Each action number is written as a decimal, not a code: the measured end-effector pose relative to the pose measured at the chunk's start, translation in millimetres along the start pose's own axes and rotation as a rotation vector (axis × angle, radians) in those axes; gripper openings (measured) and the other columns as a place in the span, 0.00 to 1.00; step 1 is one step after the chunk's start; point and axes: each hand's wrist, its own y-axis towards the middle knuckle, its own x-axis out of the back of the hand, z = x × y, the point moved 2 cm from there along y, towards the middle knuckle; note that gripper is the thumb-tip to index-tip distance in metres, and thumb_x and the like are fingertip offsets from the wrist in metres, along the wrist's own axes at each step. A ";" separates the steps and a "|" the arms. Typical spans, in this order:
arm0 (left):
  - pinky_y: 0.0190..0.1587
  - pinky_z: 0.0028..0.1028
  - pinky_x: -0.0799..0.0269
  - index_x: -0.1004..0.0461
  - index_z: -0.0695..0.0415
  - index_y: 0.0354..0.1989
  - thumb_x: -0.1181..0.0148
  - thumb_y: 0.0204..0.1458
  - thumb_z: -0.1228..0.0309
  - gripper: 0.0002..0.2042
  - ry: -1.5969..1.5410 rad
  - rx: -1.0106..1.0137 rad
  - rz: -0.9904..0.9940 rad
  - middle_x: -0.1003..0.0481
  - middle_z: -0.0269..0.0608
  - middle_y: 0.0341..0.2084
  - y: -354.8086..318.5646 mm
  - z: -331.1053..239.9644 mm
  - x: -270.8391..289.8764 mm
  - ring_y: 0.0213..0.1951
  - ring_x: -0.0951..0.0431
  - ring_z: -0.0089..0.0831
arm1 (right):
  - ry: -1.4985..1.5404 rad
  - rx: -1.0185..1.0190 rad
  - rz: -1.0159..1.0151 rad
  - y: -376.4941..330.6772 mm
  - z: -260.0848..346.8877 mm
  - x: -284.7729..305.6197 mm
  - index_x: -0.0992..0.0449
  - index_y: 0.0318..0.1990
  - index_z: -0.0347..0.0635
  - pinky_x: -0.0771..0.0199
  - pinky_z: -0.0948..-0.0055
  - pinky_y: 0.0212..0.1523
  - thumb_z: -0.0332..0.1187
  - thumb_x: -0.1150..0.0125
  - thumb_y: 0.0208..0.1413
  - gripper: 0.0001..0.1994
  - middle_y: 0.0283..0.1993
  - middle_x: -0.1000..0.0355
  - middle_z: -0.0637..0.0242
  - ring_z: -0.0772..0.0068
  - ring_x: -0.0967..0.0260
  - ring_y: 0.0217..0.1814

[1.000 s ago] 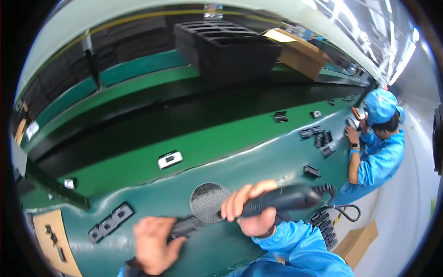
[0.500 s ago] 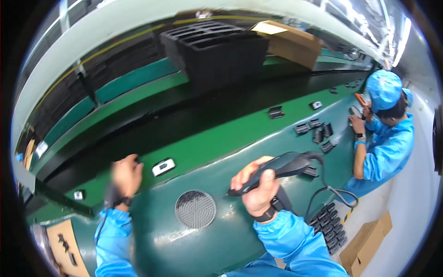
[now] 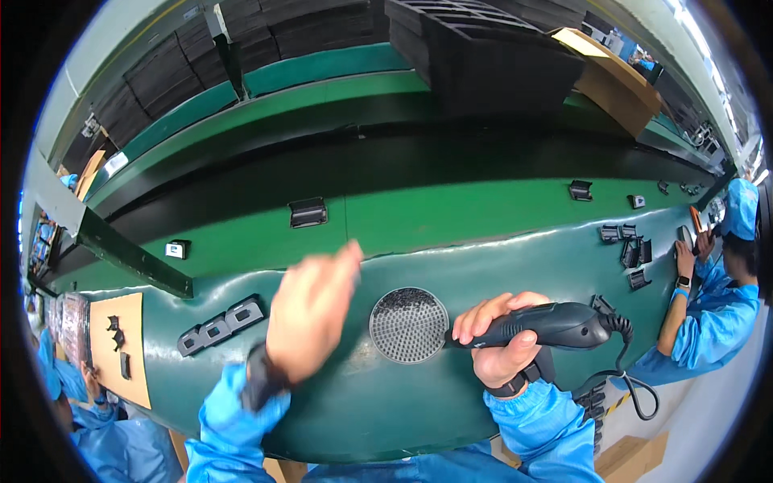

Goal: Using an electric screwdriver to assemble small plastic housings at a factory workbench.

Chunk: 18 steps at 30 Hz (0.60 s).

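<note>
My right hand (image 3: 501,338) grips a black corded power tool (image 3: 555,325), its tip pointing left at the edge of a round perforated disc (image 3: 408,324) set in the green bench top. Blurred with motion, my left hand (image 3: 310,310) hovers over the bench just left of the disc, fingers stretched out and together, holding nothing. A small black part with a pale face (image 3: 307,212) lies on the green belt beyond it.
A black multi-slot fixture (image 3: 221,324) sits left of my left hand. Small black parts (image 3: 626,242) lie at the right, where a co-worker in blue (image 3: 708,306) works. Black trays (image 3: 483,56) and a cardboard box (image 3: 620,76) stand behind. Another person (image 3: 72,402) is lower left.
My left hand has swung from the far left by the belt back toward the round disc. The right hand with the tool has lowered so its tip meets the disc's edge.
</note>
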 end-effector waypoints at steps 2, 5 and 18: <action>0.37 0.32 0.25 0.22 0.59 0.54 0.38 0.48 0.76 0.21 0.058 -0.217 0.212 0.23 0.40 0.34 -40.9 -19.0 15.2 0.33 0.21 0.36 | -0.019 0.012 0.027 -2.0 -12.4 -6.0 0.42 0.51 0.44 0.22 0.59 0.26 0.61 0.41 0.62 0.30 0.27 0.33 0.58 0.64 0.31 0.22; 0.42 0.31 0.24 0.19 0.58 0.50 0.35 0.45 0.72 0.19 0.031 -0.216 0.305 0.19 0.37 0.38 -100.3 -38.4 4.0 0.35 0.19 0.33 | -0.053 -0.018 0.030 -7.0 -30.9 -18.9 0.42 0.51 0.44 0.22 0.59 0.26 0.61 0.42 0.62 0.30 0.27 0.33 0.58 0.64 0.31 0.22; 0.53 0.35 0.28 0.18 0.59 0.45 0.35 0.51 0.74 0.12 -0.201 0.036 0.315 0.25 0.45 0.54 -174.8 37.6 -23.6 0.51 0.24 0.37 | -0.190 -0.040 -0.044 -23.1 -91.3 -35.8 0.42 0.51 0.47 0.25 0.61 0.22 0.64 0.45 0.63 0.30 0.26 0.34 0.61 0.66 0.33 0.19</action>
